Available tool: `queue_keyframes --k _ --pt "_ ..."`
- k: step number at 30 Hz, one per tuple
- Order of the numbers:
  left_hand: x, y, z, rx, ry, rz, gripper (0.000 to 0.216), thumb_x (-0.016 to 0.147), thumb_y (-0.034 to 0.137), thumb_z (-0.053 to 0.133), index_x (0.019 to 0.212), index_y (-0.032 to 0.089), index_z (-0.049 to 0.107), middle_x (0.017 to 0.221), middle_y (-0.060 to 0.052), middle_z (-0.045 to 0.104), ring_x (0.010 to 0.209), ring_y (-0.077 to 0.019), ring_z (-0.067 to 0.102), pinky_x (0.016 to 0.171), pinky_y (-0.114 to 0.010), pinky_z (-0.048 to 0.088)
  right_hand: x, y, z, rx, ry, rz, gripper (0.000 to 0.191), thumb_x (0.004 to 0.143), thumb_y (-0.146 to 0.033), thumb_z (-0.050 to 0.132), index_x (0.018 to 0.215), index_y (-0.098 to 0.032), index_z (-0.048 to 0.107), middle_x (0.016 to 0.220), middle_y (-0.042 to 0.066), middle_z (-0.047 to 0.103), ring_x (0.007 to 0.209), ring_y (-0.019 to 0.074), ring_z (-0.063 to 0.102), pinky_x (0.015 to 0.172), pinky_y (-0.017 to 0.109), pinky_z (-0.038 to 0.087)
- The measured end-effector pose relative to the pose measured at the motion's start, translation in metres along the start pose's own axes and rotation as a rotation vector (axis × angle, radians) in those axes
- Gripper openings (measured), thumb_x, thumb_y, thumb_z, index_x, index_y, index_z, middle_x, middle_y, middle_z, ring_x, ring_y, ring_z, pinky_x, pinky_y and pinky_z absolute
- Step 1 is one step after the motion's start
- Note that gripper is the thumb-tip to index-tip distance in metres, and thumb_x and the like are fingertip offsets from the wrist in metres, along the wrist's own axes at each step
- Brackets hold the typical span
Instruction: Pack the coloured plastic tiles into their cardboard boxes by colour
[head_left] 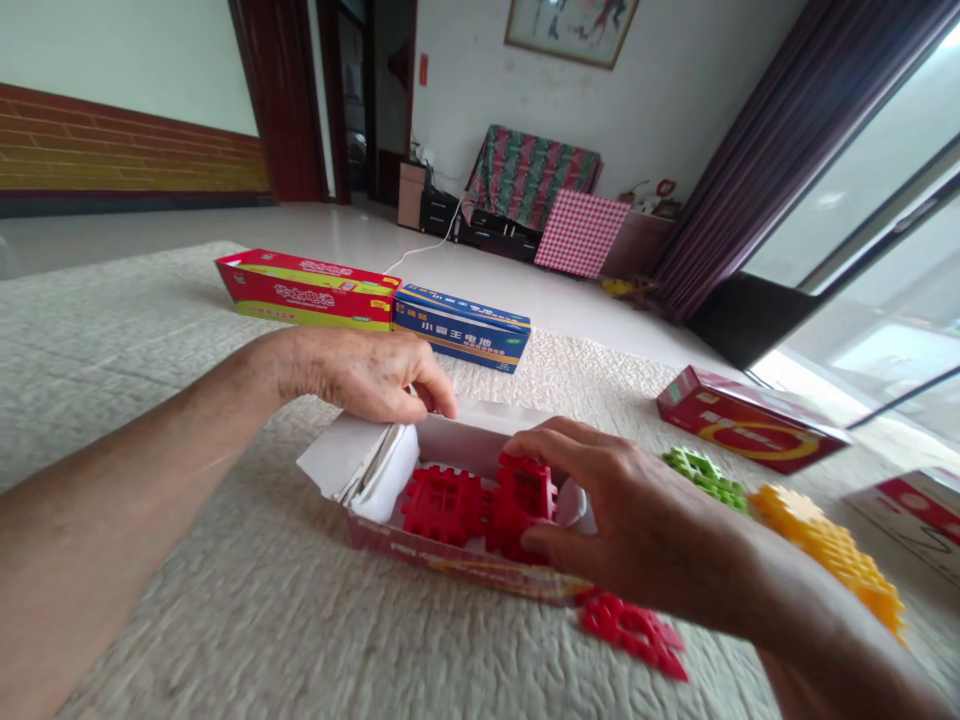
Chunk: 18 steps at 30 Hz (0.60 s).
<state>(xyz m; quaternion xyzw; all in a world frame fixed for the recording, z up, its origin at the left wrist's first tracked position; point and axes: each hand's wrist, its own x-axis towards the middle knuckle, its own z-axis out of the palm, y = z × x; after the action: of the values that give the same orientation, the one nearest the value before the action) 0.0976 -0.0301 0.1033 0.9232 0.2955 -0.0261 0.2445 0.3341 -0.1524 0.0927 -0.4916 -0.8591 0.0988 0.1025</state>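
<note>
An open red-and-white cardboard box (390, 540) lies on a beige carpet in front of me, with red plastic interlocking tiles (444, 503) inside. My left hand (367, 372) rests on the box's far rim, fingers curled down over the edge by the white flap. My right hand (615, 520) is closed on a red tile (525, 495) that stands inside the box at its right end, thumb under it and fingers over the top. Another red tile (634, 632) lies on the carpet just outside the box, below my right wrist.
Green tiles (705, 475) and a row of yellow tiles (832, 550) lie to the right. A red box (750, 420) and another box (919, 515) lie further right; a red box (307, 290) and a blue box (461, 328) lie behind. Tiled floor, furniture and curtains lie beyond.
</note>
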Motion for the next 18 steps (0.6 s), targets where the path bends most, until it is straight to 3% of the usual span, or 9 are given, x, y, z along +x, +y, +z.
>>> queue_keyframes --k 7,18 --pt "0.0 -0.003 0.001 -0.023 0.015 0.005 0.043 0.071 0.008 0.051 0.104 0.025 0.074 0.095 0.001 0.073 0.075 -0.0133 0.061 0.068 -0.02 0.043 -0.009 0.003 -0.002 -0.09 0.066 -0.014 0.036 0.075 -0.025 0.067 0.11 -0.025 0.06 0.104 0.002 0.064 0.084 0.0145 0.061 0.073 0.028 0.048" --pt "-0.001 0.003 0.005 -0.05 0.031 0.036 0.038 0.068 0.008 0.05 0.097 0.02 0.072 0.087 0.001 0.072 0.074 -0.0125 0.06 0.064 -0.019 0.04 -0.021 0.003 -0.034 -0.129 0.311 0.004 0.011 0.086 -0.028 0.058 0.093 -0.024 0.065 0.091 0.0 0.068 0.075 0.0126 0.062 0.065 0.026 0.046"
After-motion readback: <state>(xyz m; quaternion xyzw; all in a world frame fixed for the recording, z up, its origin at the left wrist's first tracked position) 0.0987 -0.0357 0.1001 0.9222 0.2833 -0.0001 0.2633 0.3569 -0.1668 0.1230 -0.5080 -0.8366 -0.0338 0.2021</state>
